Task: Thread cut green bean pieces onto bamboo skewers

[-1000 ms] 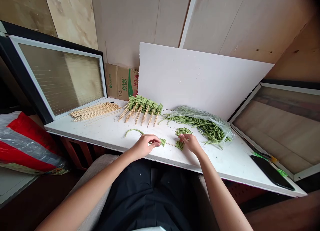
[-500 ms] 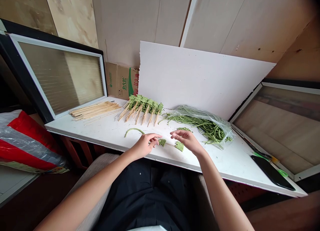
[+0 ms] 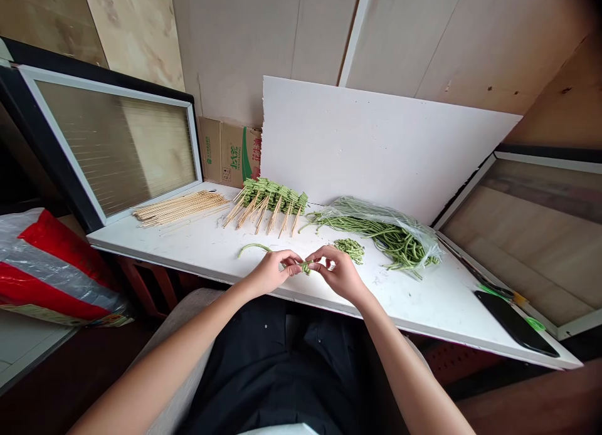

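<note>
My left hand [image 3: 281,269] is closed around a long green bean [image 3: 254,246], whose loose end curves out to the left above the table. Against it, my right hand [image 3: 335,269] pinches the bean's other end, the fingertips of both hands almost touching. Just under the fingertips, short cut bean pieces [image 3: 306,269] show in part. My right hand hides whatever lies directly below it. Behind that hand is a small pile of cut bean pieces [image 3: 350,249].
Bare bamboo skewers [image 3: 181,208] lie at the left, beside stacked bean skewers [image 3: 273,197]. A clear plastic bag [image 3: 376,209] of long beans [image 3: 399,244] lies at the right. Further right are a black phone [image 3: 515,322] and scissors [image 3: 498,289]. A white board [image 3: 376,146] stands behind.
My right hand has moved left and down to meet my left hand and now pinches the bean. It covers the skewered bean pieces seen before and uncovers the small pile behind.
</note>
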Demonstrator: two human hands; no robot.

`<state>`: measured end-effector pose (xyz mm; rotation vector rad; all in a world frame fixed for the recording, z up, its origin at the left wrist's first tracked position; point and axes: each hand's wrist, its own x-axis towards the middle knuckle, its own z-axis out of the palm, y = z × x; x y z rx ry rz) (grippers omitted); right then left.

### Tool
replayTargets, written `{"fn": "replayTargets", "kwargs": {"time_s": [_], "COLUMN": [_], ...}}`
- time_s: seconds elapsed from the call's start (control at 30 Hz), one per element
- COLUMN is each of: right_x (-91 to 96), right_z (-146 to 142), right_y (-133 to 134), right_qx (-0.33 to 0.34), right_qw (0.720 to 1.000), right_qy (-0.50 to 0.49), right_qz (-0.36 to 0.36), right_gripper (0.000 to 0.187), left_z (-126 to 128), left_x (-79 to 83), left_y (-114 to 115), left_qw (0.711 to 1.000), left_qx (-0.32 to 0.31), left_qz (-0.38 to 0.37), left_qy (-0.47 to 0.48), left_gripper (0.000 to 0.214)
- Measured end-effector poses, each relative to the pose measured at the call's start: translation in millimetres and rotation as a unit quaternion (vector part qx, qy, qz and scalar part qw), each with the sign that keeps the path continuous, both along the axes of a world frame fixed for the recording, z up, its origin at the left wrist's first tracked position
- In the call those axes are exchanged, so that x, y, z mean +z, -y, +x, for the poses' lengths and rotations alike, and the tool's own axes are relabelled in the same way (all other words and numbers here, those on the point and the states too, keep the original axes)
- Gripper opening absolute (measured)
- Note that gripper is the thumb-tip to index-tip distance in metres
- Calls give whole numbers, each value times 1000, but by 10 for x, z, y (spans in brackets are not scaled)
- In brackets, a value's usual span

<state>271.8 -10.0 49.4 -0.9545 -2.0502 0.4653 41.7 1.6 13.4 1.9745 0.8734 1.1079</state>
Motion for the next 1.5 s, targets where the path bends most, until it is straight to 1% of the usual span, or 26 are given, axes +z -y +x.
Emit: {"fn": "replayTargets", "kwargs": {"time_s": [0.1,0.2,0.37,0.47,0.57,0.7,0.9,1.0,1.17,1.27,1.37,1.43,1.5], "right_x": [40,58,51,38,45,70,54,44,32,8,-21,-32,-31], "right_z": [60,78,-1,-59,-76,-72,-120,-134,-145,-167,-178,-143,-40], "right_y": [-16,-5,56,78,84,91,118,120,119,128,115,70,-13], "right_qx": [-19,-21,11,22,14,-5,12,10,40,63,83,98,95], "right_qw": [1000,999,998,998,996,995,990,989,991,993,994,992,991], "right_qy": [6,29,57,47,33,20,5,1,1,-21,-51,-67,-96], "right_qz": [13,21,21,48,79,101,141,149,130,96,53,32,18], "right_gripper": [18,16,19,18,15,15,4,10,26,23,16,20,28], "left_z": [-33,-52,-33,-7,12,16,8,7,-1,-6,-3,-4,-22], "left_x": [2,12,56,82,97,107,168,189,149,145,173,195,213], "left_y": [-38,-54,-14,28,50,48,86,113,112,114,135,145,140], "left_qw": [999,998,994,990,991,993,988,985,975,973,975,978,979], "left_qx": [18,34,51,55,56,50,47,42,14,3,-4,-8,-11], "left_qz": [27,47,94,125,121,109,148,166,212,222,215,205,202], "left_qy": [-1,-6,-24,-41,-28,-2,-3,-18,-66,-62,-48,-41,-40], "left_gripper": [18,16,8,8,8,16,14,13,17,25,27,26,26]}}
